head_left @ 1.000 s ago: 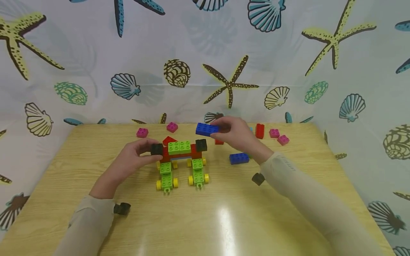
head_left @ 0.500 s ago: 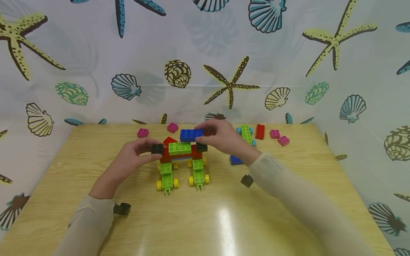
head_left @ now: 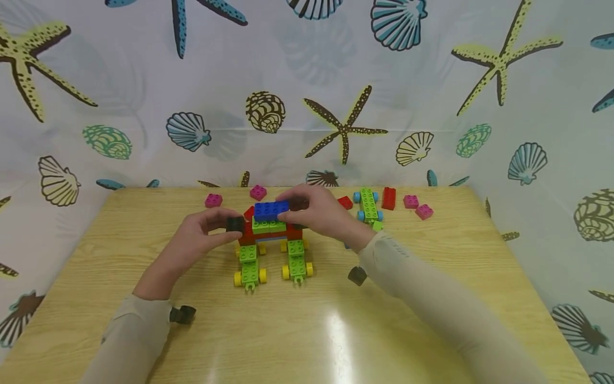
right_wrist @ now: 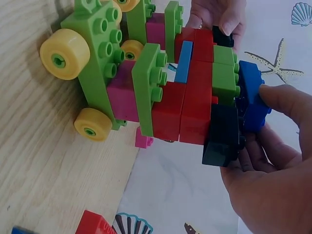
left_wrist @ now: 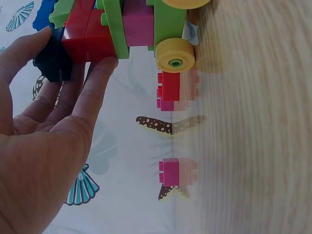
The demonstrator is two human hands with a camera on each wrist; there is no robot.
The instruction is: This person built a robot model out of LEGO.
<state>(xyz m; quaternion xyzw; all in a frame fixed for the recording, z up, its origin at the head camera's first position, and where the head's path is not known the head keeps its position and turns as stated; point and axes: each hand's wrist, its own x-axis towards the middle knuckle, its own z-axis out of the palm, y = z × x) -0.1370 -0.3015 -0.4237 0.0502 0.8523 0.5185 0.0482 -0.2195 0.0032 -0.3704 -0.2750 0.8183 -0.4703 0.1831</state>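
Note:
A brick model stands on two green wheeled bases [head_left: 249, 269] with yellow wheels. Red bricks [right_wrist: 195, 107] bridge it, topped by light green bricks [head_left: 268, 227] and a black brick [right_wrist: 222, 136] at each end. My left hand [head_left: 199, 234] holds the model's left end, thumb on the left black brick [left_wrist: 52, 58] and fingertips against the red ones. Between thumb and fingers, my right hand [head_left: 318, 210] pinches a blue brick [head_left: 269, 210] right over the green bricks. In the right wrist view the blue brick is slightly tilted beside their studs.
Pink bricks [head_left: 213, 200] lie behind the model at the left, others [head_left: 417, 206] at the back right. A green base [head_left: 368, 205] with blue wheels and a red brick [head_left: 389, 198] lie right of my right hand. A patterned cloth [head_left: 230, 138] hangs behind the table [head_left: 374, 325].
My right hand has carried the blue brick left and down, from beside the model's right end to over the green bricks. My left hand has stayed on the model.

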